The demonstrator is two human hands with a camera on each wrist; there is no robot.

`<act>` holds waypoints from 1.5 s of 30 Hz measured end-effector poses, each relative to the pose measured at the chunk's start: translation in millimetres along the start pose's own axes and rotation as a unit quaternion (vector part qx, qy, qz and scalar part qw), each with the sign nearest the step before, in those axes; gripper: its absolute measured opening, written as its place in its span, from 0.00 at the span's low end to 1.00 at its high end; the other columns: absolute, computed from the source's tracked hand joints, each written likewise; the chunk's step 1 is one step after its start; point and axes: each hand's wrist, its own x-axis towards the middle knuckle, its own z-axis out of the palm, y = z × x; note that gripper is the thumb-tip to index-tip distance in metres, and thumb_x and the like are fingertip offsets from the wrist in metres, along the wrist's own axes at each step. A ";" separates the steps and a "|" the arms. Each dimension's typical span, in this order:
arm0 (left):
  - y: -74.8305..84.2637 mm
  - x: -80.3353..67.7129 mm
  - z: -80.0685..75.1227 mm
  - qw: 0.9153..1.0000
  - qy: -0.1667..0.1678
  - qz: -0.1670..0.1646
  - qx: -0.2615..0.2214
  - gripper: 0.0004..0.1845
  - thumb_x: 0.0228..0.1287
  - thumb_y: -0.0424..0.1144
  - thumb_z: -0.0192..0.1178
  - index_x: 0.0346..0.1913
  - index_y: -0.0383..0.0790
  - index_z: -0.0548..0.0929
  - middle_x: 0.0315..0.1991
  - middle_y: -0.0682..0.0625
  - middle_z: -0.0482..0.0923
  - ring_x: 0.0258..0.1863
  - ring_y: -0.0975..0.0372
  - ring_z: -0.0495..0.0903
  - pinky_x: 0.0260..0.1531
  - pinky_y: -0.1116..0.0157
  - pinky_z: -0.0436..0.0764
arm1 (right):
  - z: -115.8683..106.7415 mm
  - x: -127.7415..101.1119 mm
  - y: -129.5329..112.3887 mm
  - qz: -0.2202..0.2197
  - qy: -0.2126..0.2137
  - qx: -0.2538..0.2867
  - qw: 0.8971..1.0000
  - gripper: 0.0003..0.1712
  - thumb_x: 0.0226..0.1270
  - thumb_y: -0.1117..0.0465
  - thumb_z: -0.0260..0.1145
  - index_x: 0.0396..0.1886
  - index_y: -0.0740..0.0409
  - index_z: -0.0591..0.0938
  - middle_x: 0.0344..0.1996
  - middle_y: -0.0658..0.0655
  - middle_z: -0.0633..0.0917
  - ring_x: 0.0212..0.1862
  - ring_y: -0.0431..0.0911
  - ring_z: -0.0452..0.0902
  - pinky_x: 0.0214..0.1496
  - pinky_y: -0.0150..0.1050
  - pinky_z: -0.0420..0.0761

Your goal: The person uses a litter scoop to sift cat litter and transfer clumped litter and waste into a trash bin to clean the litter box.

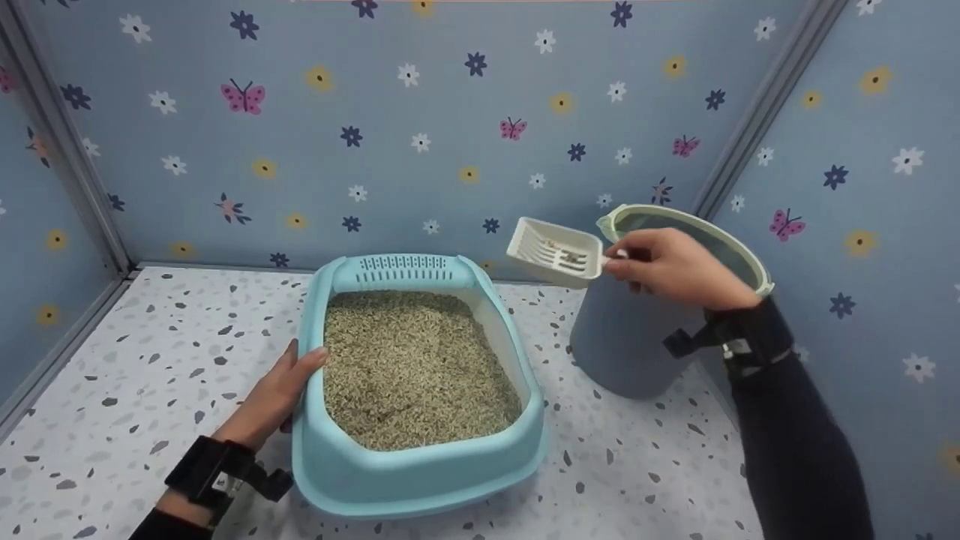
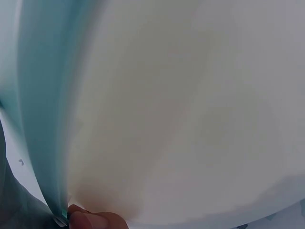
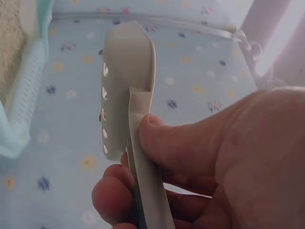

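Observation:
A slotted litter scoop (image 1: 556, 251) is held by its handle in my right hand (image 1: 670, 266), up beside the rim of a grey bin. A few small bits lie in its pan. The right wrist view shows the thumb and fingers wrapped round the handle of the scoop (image 3: 128, 71). My left hand (image 1: 281, 382) grips the left rim of a blue litter box (image 1: 420, 480), thumb over the edge. Tan granular litter (image 1: 420, 367) fills the box. In the left wrist view, fingertips (image 2: 95, 220) show at the box's pale side (image 2: 181, 119), below its blue rim.
The grey bin (image 1: 630, 345) with a pale green rim (image 1: 694, 217) stands at the right, in the corner by the walls. Flower-patterned panels (image 1: 450, 105) enclose the back and sides. Speckled white flooring (image 1: 172, 345) lies under the box and bin.

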 end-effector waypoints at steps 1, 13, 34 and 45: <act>0.2 -0.1 -0.1 1.000 0.000 0.001 -0.001 0.47 0.85 0.68 0.50 0.94 0.59 0.41 0.37 0.42 0.77 0.30 0.51 0.85 0.23 0.57 0.83 | -9.9 -2.3 4.2 0.016 0.010 -0.004 1.000 0.18 0.84 0.44 0.71 0.53 0.53 0.93 0.34 0.55 0.87 0.33 0.49 0.81 0.32 0.37 0.80; 1.6 -1.2 -0.3 1.000 -0.004 0.008 -0.009 0.48 0.84 0.68 0.50 0.94 0.60 0.38 0.53 0.31 0.74 0.40 0.45 0.86 0.32 0.51 0.86 | -58.3 -11.8 73.9 0.160 0.123 -0.049 0.978 0.23 0.84 0.51 0.70 0.50 0.71 0.88 0.34 0.58 0.86 0.33 0.47 0.78 0.30 0.39 0.77; 2.3 -0.2 1.7 1.000 -0.005 0.001 -0.010 0.47 0.84 0.68 0.51 0.93 0.59 0.45 0.29 0.46 0.72 0.18 0.61 0.68 0.16 0.65 0.70 | -21.2 -4.0 87.3 0.114 0.187 -0.287 0.933 0.06 0.61 0.79 0.67 0.38 0.77 0.84 0.34 0.74 0.85 0.32 0.68 0.82 0.31 0.67 0.81; 1.8 0.6 0.6 1.000 -0.004 0.021 -0.013 0.47 0.85 0.66 0.50 0.93 0.56 0.42 0.50 0.33 0.75 0.40 0.46 0.86 0.33 0.51 0.88 | -13.8 -7.2 85.8 0.100 0.217 -0.311 0.920 0.11 0.58 0.79 0.68 0.41 0.76 0.79 0.36 0.74 0.80 0.35 0.70 0.80 0.33 0.69 0.81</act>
